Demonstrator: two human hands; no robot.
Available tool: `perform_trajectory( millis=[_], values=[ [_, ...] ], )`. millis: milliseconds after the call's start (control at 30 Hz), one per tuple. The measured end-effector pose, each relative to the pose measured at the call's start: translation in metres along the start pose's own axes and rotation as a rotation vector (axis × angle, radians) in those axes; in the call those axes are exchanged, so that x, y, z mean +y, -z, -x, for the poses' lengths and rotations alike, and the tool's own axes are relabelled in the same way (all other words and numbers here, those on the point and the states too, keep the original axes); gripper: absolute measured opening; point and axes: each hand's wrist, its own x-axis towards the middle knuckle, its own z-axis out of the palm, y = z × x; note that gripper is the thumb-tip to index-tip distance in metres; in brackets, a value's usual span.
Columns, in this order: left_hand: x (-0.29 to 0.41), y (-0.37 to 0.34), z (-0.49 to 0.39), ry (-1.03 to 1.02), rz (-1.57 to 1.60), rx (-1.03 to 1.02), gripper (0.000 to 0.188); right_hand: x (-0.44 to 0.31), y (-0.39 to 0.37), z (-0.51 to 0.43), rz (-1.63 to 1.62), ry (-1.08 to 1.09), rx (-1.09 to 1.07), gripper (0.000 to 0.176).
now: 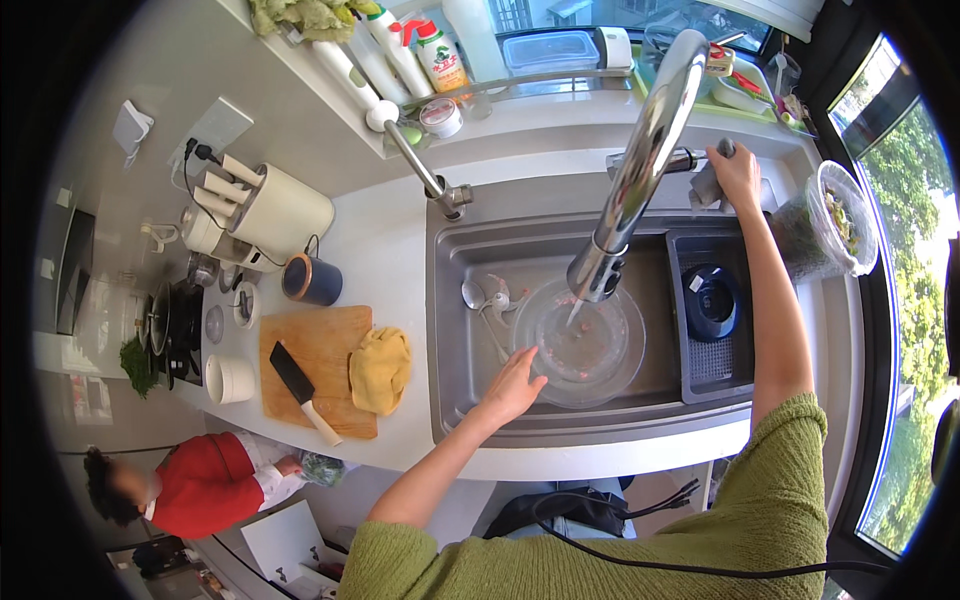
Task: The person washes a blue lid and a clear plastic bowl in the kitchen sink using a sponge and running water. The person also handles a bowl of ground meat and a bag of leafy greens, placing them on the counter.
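My right hand (739, 176) is at the sink's back right corner, fingers closed around a grey item (705, 187) that looks like a cloth or scrubber; my fingers partly hide it. With fingers apart and nothing in it, my left hand (514, 386) hovers by the near left rim of a clear bowl (634, 360). The bowl stands in the grey sink (469, 397) with water and small reddish bits inside. A thin stream falls into it from the chrome faucet (600, 262). Left of the bowl lie a metal spoon (473, 294) and a bladed metal part (500, 302).
A dark blue round part (711, 304) sits in the drain basket (681, 360). On the left counter, a cleaver (292, 371) and yellow cloth (381, 371) lie on a cutting board (337, 322). A lined bin (806, 225) stands right. Another person (210, 484) holds a bag lower left.
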Motion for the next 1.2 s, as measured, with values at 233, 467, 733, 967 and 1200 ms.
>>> perform_trajectory(
  millis=[233, 467, 733, 967, 1200],
  values=[
    [0.036, 0.017, -0.018, -0.022, 0.368, -0.045, 0.052, 0.006, -0.007, 0.098, -0.349, -0.035, 0.107, 0.034],
    [0.060, -0.017, -0.107, 0.381, 1.720, -0.358, 0.051, -0.058, -0.067, 0.268, -0.445, 0.007, -0.376, 0.028],
    [0.037, -0.041, -0.132, 0.160, 2.007, -0.310, 0.032, -0.113, -0.089, 0.299, -0.294, 0.310, -0.036, 0.023],
    [0.045, -0.055, -0.134, 0.082, 1.923, -0.104, 0.031, -0.113, -0.099, 0.271, 0.033, 0.287, -0.187, 0.041],
    [0.041, -0.051, -0.131, 0.350, 1.300, 0.302, 0.035, -0.093, -0.090, 0.255, 0.105, 0.523, -0.350, 0.040]
  ],
)
